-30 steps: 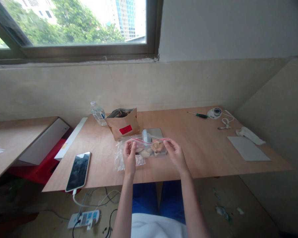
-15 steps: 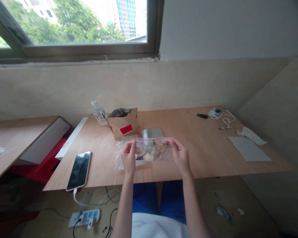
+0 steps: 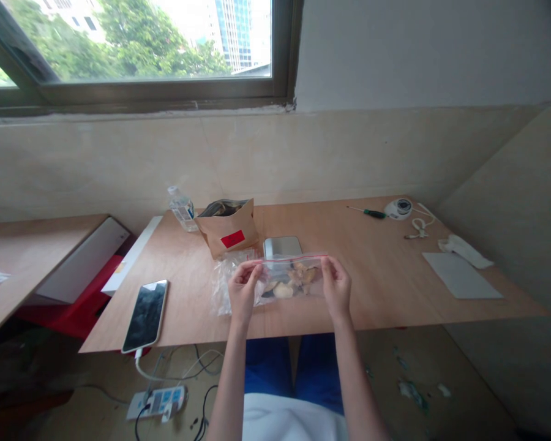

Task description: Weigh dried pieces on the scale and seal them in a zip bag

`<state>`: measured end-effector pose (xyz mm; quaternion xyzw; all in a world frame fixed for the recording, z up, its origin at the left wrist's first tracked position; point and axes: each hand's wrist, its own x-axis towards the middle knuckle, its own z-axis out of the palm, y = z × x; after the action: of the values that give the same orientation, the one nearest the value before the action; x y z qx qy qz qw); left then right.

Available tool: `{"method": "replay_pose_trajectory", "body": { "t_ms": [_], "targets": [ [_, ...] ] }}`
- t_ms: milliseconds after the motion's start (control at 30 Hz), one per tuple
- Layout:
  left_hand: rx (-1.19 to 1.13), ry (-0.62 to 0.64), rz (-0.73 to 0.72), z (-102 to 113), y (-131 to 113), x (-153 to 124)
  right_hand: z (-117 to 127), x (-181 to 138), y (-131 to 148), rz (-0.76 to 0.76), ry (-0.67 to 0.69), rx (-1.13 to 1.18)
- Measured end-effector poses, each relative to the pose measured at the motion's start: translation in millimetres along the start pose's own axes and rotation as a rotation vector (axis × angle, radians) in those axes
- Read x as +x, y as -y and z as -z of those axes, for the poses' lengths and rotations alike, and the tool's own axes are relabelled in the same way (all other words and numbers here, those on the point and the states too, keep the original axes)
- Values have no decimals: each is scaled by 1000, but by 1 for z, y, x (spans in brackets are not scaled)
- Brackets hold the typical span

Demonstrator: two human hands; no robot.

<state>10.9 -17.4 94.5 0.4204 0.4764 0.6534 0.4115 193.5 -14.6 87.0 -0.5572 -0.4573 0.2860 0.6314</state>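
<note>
I hold a clear zip bag [image 3: 290,278] with a red seal strip just above the wooden table [image 3: 376,275]. It contains several pale and brown pieces. My left hand [image 3: 242,291] pinches the bag's top left corner. My right hand [image 3: 336,285] pinches its top right corner. The seal is stretched straight between the two hands. More clear plastic bags [image 3: 224,283] lie on the table under my left hand. A small grey scale [image 3: 282,246] sits just behind the bag.
A brown paper pouch [image 3: 228,228] with a red label stands behind, beside a water bottle [image 3: 182,209]. A phone [image 3: 146,315] lies at the left front edge. At the right are a screwdriver [image 3: 367,212], a round white device [image 3: 398,209] and a grey sheet [image 3: 461,275].
The bag's mouth, open and slack a second ago, is now pulled flat and straight. My right hand has shifted a little to the right with its corner.
</note>
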Motion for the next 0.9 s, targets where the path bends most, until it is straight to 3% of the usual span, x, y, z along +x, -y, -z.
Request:
{"method": "replay_pose_trajectory", "body": {
  "t_ms": [300,433,900],
  "targets": [
    [19,-53,9,5,0,1,11,2,0,-38,182,38],
    [14,-115,-15,8,1,4,13,3,5,-83,212,82],
    [-22,-131,-19,7,8,3,-1,-2,-1,-113,228,184]
  ]
}}
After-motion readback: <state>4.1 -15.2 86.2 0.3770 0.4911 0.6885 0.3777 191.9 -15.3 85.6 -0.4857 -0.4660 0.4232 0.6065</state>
